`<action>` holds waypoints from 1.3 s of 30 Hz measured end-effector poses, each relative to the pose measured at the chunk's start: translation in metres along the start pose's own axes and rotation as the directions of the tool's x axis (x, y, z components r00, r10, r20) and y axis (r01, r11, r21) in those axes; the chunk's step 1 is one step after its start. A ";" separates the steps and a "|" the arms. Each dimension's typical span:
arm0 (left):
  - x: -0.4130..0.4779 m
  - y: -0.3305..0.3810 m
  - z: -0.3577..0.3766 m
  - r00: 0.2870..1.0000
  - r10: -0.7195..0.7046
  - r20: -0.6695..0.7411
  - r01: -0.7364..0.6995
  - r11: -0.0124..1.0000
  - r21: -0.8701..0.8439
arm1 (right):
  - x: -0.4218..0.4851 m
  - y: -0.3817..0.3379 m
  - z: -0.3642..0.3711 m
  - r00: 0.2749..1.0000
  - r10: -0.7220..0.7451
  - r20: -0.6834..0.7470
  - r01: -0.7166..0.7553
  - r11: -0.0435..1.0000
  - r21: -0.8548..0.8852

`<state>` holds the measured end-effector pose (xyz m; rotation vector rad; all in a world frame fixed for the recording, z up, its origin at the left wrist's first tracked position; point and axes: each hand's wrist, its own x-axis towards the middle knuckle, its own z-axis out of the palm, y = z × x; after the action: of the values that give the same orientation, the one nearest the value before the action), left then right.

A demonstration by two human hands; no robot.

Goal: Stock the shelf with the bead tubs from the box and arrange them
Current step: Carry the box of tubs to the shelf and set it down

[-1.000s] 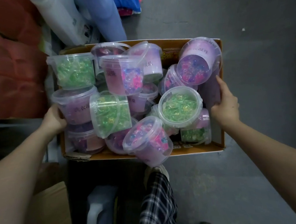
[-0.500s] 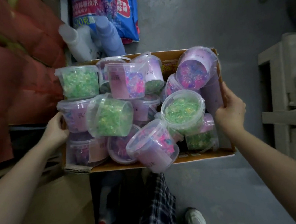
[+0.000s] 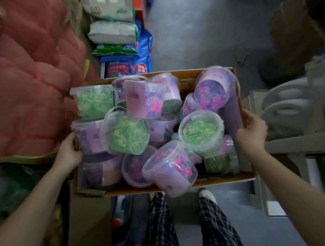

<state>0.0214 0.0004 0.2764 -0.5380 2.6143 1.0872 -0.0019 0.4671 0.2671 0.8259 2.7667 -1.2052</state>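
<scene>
A shallow cardboard box (image 3: 219, 181) is carried at waist height, heaped with several clear lidded bead tubs. Some hold green beads, like one lying on its side (image 3: 128, 134) and one facing up (image 3: 200, 131). Others hold pink and purple beads with lilac labels, like the tub (image 3: 170, 168) that overhangs the box's near edge. My left hand (image 3: 69, 151) grips the box's left wall. My right hand (image 3: 250, 129) grips its right wall.
Red netted sacks (image 3: 26, 80) bulge on the left. Stacked bags (image 3: 115, 34) of goods stand beyond the box. A grey shelf frame (image 3: 302, 145) with white jugs (image 3: 287, 110) is at the right. Grey floor runs ahead, and my legs in checked trousers (image 3: 162, 228) are below.
The box, held in both hands, has been carried forward along the aisle; the bags and the right-hand shelf have come into view. The tubs have barely shifted in it.
</scene>
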 end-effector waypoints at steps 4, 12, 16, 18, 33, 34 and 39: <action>-0.070 0.038 -0.013 0.987 -0.008 -0.162 0.006 1.000 -0.014 | -0.013 -0.014 -0.057 0.998 -0.046 0.042 0.044 0.998 0.047; -0.238 0.094 -0.004 0.884 -0.249 -0.396 0.154 0.954 -0.255 | -0.042 -0.037 -0.150 0.972 -0.168 0.163 0.162 0.986 0.049; -0.312 0.113 0.001 0.814 -0.348 -0.464 0.215 0.924 -0.315 | -0.061 -0.054 -0.176 0.934 -0.249 0.256 0.265 0.964 -0.026; -0.345 0.115 -0.001 0.781 -0.386 -0.490 0.253 0.914 -0.317 | -0.077 -0.060 -0.183 0.915 -0.280 0.289 0.307 0.950 -0.052; -0.660 -0.013 0.003 0.466 -0.596 -0.654 0.378 0.803 -0.462 | -0.282 -0.045 -0.144 0.669 -0.551 0.499 0.613 0.788 0.048; -0.687 -0.019 0.005 0.431 -0.615 -0.661 0.394 0.787 -0.474 | -0.300 -0.041 -0.137 0.642 -0.557 0.526 0.624 0.779 0.064; -0.801 -0.044 0.027 0.254 -0.691 -0.677 0.409 0.711 -0.572 | -0.390 -0.026 -0.119 0.462 -0.641 0.613 0.706 0.684 0.184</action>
<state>0.7621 0.1802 0.5277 -2.4926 2.4205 1.0498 0.3450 0.3540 0.4523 -0.7231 2.4949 -1.0769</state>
